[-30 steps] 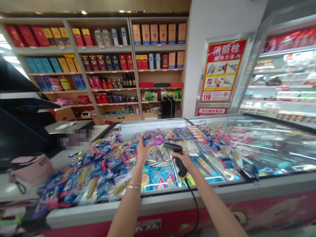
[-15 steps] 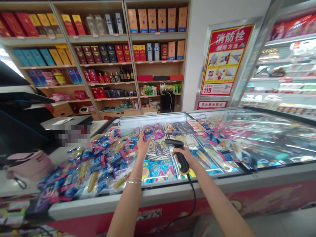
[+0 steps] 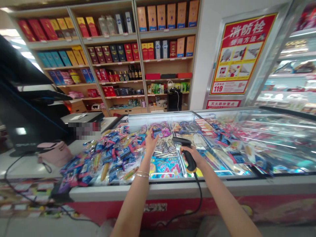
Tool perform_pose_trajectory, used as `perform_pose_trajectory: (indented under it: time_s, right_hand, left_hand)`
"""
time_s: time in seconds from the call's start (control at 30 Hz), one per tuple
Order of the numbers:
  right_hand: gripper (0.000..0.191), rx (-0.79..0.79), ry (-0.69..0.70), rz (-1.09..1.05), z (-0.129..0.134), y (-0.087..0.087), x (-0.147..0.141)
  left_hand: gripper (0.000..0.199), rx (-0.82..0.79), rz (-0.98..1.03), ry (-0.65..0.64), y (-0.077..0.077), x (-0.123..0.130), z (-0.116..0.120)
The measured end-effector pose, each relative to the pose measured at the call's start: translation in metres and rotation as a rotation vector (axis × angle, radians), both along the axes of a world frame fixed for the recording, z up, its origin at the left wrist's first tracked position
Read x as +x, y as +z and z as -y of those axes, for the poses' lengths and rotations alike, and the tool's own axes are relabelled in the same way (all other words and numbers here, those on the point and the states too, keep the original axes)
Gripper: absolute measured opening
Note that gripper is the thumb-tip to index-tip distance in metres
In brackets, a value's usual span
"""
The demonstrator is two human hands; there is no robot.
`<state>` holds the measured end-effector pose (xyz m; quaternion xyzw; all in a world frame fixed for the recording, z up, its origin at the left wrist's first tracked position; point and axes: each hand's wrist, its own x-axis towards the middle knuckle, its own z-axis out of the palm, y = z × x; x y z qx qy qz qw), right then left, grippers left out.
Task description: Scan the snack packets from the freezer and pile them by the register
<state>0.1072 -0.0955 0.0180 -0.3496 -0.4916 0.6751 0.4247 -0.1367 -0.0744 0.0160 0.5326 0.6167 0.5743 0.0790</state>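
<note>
My left hand (image 3: pixel 151 142) is raised over the chest freezer's glass lid, shut on a blue snack packet (image 3: pixel 157 132) whose white barcode label faces up. My right hand (image 3: pixel 190 155) grips a black corded handheld barcode scanner (image 3: pixel 188 156), with its yellow-trimmed base below my fist and its head pointing left towards the packet. The scanner and packet are apart. A heap of blue, pink and clear snack packets (image 3: pixel 106 159) lies to the left of my left hand, partly over the chest freezer (image 3: pixel 172 192).
The scanner's black cable (image 3: pixel 198 204) hangs down the freezer front. On the left are a black monitor (image 3: pixel 22 115) and a pink bag (image 3: pixel 54 153) on a white counter (image 3: pixel 24 168). Wooden shelves of boxed goods (image 3: pixel 106 56) stand behind, with a red-and-yellow poster (image 3: pixel 242 54) and a chilled display (image 3: pixel 288 70) on the right.
The whole view has swung, so the shelves and freezer sit further right and the poster looks larger. My hands keep the same packet and scanner, about the same distance apart.
</note>
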Motion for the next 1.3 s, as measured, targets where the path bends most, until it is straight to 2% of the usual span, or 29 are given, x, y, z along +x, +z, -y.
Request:
perform_pose_trajectory:
  time_s: [0.1,0.2,0.33,0.43,0.5,0.6,0.7,0.8,0.93,1.1,1.23,1.3]
  right_hand:
    - [0.021,-0.033,-0.019,-0.023,0.000,0.002,-0.001]
    - [0.020,-0.062,-0.023,-0.072,0.001,0.006,-0.008]
    - [0.020,-0.070,0.010,-0.154,0.007,0.012,-0.037]
    - [0.021,-0.076,0.081,-0.184,0.015,0.015,-0.071]
    - [0.020,-0.089,0.130,-0.200,0.021,0.016,-0.097]
    - [0.017,-0.129,0.194,-0.201,0.025,0.016,-0.135]
    - [0.017,-0.178,0.229,-0.199,0.025,0.013,-0.169]
    - [0.018,-0.214,0.248,-0.224,0.022,0.006,-0.193]
    - [0.022,-0.201,0.271,-0.257,0.020,-0.006,-0.201]
    - [0.023,-0.174,0.293,-0.278,0.018,-0.012,-0.193]
    - [0.022,-0.194,0.282,-0.287,0.019,-0.012,-0.194]
    - [0.021,-0.191,0.281,-0.279,0.020,-0.011,-0.195]
  left_hand:
    - [0.063,-0.008,-0.029,0.016,0.013,0.001,0.011]
    - [0.066,-0.016,-0.066,0.087,0.034,-0.011,0.033]
    - [0.068,0.002,-0.133,0.244,0.063,-0.058,0.073]
    - [0.064,0.055,-0.104,0.412,0.069,-0.107,0.105]
    - [0.061,0.087,-0.088,0.518,0.062,-0.135,0.125]
    - [0.057,0.033,-0.129,0.614,0.038,-0.157,0.150]
    - [0.054,-0.051,-0.303,0.710,0.007,-0.155,0.166]
    - [0.062,-0.038,-0.444,0.738,-0.013,-0.143,0.173]
    - [0.067,0.048,-0.501,0.727,-0.017,-0.137,0.176]
    - [0.052,0.047,-0.498,0.659,-0.014,-0.139,0.177]
    - [0.049,0.055,-0.371,0.796,-0.019,-0.143,0.175]
    - [0.049,0.027,-0.345,0.798,-0.022,-0.146,0.173]
